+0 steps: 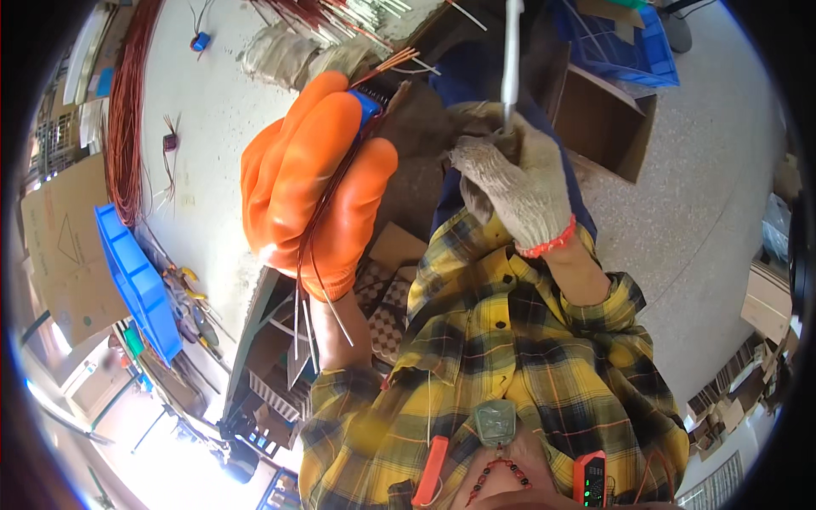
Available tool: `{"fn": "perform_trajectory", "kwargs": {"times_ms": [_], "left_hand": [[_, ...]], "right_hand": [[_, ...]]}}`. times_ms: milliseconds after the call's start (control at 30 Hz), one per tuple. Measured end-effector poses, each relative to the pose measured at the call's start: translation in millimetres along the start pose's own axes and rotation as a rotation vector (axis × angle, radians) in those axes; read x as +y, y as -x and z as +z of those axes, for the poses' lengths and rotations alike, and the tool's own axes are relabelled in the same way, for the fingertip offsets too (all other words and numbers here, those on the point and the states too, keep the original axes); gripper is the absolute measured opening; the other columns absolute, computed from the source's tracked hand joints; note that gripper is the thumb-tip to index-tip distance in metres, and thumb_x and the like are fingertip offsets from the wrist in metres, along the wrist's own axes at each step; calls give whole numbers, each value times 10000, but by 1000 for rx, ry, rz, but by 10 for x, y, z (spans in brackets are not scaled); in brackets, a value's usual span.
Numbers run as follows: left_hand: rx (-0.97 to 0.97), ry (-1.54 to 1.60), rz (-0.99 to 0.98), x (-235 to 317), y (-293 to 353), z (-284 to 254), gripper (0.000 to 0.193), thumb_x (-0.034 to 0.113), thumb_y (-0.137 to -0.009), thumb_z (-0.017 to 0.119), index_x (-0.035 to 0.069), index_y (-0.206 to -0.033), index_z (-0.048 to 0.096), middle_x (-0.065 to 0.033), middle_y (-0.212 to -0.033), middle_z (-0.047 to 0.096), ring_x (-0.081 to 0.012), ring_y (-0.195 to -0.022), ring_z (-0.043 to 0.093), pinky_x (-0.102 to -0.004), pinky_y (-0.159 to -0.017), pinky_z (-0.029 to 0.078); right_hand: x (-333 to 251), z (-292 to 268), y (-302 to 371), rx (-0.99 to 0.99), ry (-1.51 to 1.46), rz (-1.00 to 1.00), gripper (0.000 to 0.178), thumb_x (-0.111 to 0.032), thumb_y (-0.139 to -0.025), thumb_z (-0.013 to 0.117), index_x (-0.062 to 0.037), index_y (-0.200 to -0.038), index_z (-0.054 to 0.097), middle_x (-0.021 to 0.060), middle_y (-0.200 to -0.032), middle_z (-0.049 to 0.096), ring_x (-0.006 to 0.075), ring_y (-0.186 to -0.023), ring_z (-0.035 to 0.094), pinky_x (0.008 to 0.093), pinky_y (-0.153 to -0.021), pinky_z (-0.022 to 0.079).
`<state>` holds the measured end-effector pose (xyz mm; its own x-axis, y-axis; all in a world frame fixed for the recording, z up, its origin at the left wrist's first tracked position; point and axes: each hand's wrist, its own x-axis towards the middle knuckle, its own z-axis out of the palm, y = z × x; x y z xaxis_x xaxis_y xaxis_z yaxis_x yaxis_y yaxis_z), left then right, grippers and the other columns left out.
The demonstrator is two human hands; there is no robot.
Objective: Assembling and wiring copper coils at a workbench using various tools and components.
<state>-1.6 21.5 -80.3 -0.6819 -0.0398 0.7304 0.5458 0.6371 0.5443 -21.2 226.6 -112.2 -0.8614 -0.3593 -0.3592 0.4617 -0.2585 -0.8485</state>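
My left hand (310, 183), in an orange rubber glove, is closed around a small blue-wrapped wire coil (367, 109). Bare copper-coloured wire ends (396, 59) stick out beyond its fingertips. Dark red leads with white sleeved ends (316, 255) trail down across the palm and past the wrist. To the right, my right hand (523, 178) wears a greyish knit glove with a red cuff. Its fingers are bent around the lower end of a slim white rod (511, 64), which points up and away; its exact kind I cannot make out. The two hands are apart.
On the pale bench at left lie a long bundle of dark red wires (127, 110), two small coils (200, 41) (170, 143), a blue tray (140, 285) and pliers (202, 321). A crumpled grey cloth (276, 58) rests near the left hand. Right: an open cardboard box (605, 119), a blue crate (659, 47).
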Motion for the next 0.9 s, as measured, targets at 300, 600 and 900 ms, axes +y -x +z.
{"fn": "perform_trajectory", "kwargs": {"times_ms": [300,600,900], "left_hand": [[-94,100,-69,-77,119,-22,498,270,-953,829,19,-1363,696,-218,-1395,681,-244,-1198,673,-395,-1068,524],[-27,224,-112,-157,304,44,903,247,-857,917,110,-1605,431,-200,-1500,598,-263,-1242,664,-379,-987,583],[101,232,-170,149,528,-224,785,134,-969,789,87,-1626,362,-280,-1549,509,-328,-1292,651,-404,-1036,596]], "right_hand": [[22,-23,132,-18,-76,180,352,-225,-938,827,16,-1172,724,8,-675,670,30,-520,567,199,-472,422],[-51,-94,-61,16,380,-168,389,-189,-983,728,-15,-1321,647,55,-776,682,101,-577,642,226,-513,496],[159,-127,-116,-358,-237,93,408,-313,-1024,737,-24,-1279,604,-6,-723,615,64,-498,548,224,-430,425]]}}
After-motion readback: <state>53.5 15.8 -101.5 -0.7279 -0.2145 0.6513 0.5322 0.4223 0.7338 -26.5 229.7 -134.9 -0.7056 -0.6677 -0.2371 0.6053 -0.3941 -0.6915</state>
